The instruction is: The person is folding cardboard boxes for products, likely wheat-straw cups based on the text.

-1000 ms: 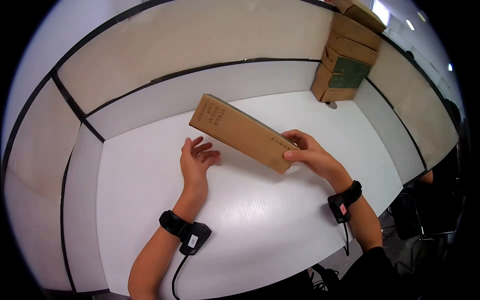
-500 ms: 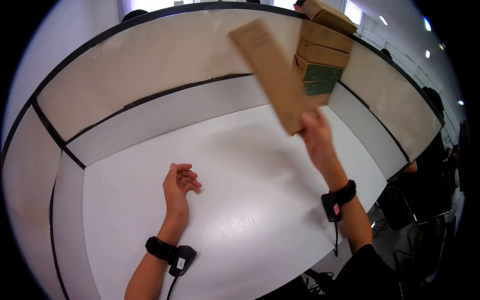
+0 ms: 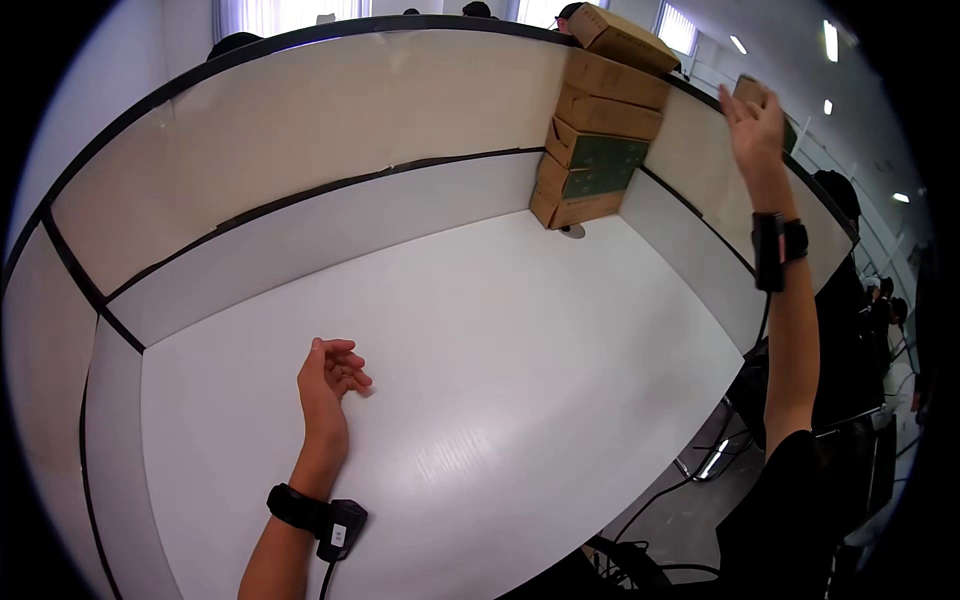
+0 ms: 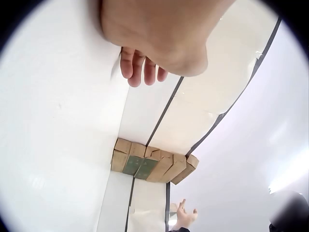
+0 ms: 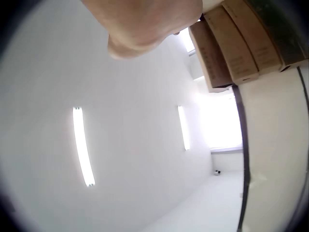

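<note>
My right hand (image 3: 757, 130) is raised at the upper right of the head view, level with the partition's top edge. It holds a narrow brown cardboard box (image 3: 749, 90), mostly hidden behind the fingers and palm. In the left wrist view, the same hand (image 4: 185, 216) shows small beyond the partition edge. My left hand (image 3: 330, 380) lies at the left part of the white table (image 3: 480, 330), fingers loosely bent and holding nothing. The left wrist view shows its fingers (image 4: 136, 72) hanging below the palm.
Several brown and green boxes (image 3: 598, 165) stand stacked in the table's back right corner, the top one (image 3: 622, 40) tilted against the partition's rim. Light partitions (image 3: 330, 130) enclose the back and sides. People, chairs and cables are beyond the right edge.
My right hand has carried the box from above the table, up and to the right towards the partition's top. The left hand stays empty on the table; the head view has shifted.
</note>
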{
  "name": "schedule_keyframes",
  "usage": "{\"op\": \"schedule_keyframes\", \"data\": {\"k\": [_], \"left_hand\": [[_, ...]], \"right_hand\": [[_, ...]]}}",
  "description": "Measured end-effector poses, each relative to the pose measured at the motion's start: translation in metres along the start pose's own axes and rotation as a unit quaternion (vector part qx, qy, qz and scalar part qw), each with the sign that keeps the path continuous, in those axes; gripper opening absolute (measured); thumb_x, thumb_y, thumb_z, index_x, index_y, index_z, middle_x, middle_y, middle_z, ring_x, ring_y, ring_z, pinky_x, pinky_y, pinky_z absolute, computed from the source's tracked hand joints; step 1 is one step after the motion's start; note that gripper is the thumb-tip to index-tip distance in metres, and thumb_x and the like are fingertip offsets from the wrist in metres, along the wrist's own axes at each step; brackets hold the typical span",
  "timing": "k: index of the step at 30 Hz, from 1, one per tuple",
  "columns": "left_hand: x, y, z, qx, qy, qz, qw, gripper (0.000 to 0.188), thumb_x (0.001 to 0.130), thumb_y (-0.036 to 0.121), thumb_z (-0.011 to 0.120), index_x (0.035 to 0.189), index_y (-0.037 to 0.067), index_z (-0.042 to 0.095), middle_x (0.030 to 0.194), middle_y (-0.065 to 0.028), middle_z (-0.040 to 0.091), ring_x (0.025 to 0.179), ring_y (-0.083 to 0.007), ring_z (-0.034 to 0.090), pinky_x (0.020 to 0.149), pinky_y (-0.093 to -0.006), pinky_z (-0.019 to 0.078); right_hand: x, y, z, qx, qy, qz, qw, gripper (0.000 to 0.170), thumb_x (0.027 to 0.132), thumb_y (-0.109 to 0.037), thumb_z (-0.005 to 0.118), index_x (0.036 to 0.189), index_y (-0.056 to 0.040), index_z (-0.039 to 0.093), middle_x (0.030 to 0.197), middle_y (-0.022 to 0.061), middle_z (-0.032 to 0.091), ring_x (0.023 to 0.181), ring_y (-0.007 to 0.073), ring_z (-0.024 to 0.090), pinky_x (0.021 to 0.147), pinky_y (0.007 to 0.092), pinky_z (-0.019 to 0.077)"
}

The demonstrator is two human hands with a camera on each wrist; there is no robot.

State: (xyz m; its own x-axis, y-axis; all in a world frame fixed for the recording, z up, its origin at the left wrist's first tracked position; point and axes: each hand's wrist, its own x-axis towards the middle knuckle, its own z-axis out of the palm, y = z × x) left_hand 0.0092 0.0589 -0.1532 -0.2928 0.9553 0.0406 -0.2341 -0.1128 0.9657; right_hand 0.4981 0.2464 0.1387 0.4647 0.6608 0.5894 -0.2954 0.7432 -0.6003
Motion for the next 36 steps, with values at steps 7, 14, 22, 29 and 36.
{"op": "schedule_keyframes", "data": {"k": [7,14,22,29,36], "left_hand": [[0.0,0.001,0.001,0.007,-0.003,0.001,1.0,0.05,0.103,0.042,0.033,0.096,0.0,0.059,0.08,-0.0086,0.058,0.065,-0.0168,0.058,0.061,-0.0301,0.048],[0.002,-0.001,0.0,0.012,-0.008,-0.008,1.0,0.044,0.102,0.036,0.036,0.095,0.001,0.06,0.079,-0.0075,0.058,0.065,-0.0163,0.058,0.062,-0.0294,0.0477],[0.002,-0.003,-0.002,0.038,-0.019,-0.004,0.999,0.038,0.103,0.03,0.039,0.096,-0.001,0.06,0.081,-0.0074,0.058,0.067,-0.0148,0.056,0.063,-0.0281,0.0465],[0.002,-0.002,-0.001,0.054,-0.031,-0.002,0.998,0.028,0.101,0.023,0.045,0.093,0.001,0.06,0.081,-0.0055,0.058,0.066,-0.0121,0.054,0.063,-0.0263,0.0455],[0.003,-0.005,-0.002,0.048,-0.016,0.004,0.999,0.021,0.099,0.02,0.049,0.095,0.002,0.059,0.082,-0.0048,0.058,0.064,-0.012,0.055,0.06,-0.0262,0.0464]], "right_hand": [[-0.172,0.108,0.033,-0.21,-0.245,0.234,0.917,0.039,0.09,-0.016,0.058,0.122,0.0063,0.051,0.105,0.0164,0.065,0.091,0.0285,0.07,0.08,0.0351,0.0552],[-0.326,0.2,0.096,-0.125,-0.455,0.386,0.793,0.03,0.096,-0.017,0.057,0.116,0.0052,0.055,0.097,0.0155,0.064,0.083,0.0243,0.07,0.072,0.032,0.0566],[-0.4,0.234,0.133,-0.101,-0.492,0.286,0.816,0.018,0.092,-0.012,0.059,0.102,0.0029,0.062,0.086,0.0089,0.066,0.077,0.0148,0.064,0.071,0.0277,0.0518],[-0.403,0.218,0.128,-0.139,-0.492,0.274,0.814,0.016,0.091,-0.009,0.057,0.098,0.0038,0.064,0.084,0.0084,0.067,0.079,0.0134,0.062,0.073,0.0284,0.0508],[-0.413,0.199,0.128,-0.11,-0.472,0.35,0.802,0.016,0.094,-0.009,0.054,0.099,0.004,0.061,0.085,0.0075,0.066,0.079,0.0127,0.062,0.073,0.0281,0.0497]]}}
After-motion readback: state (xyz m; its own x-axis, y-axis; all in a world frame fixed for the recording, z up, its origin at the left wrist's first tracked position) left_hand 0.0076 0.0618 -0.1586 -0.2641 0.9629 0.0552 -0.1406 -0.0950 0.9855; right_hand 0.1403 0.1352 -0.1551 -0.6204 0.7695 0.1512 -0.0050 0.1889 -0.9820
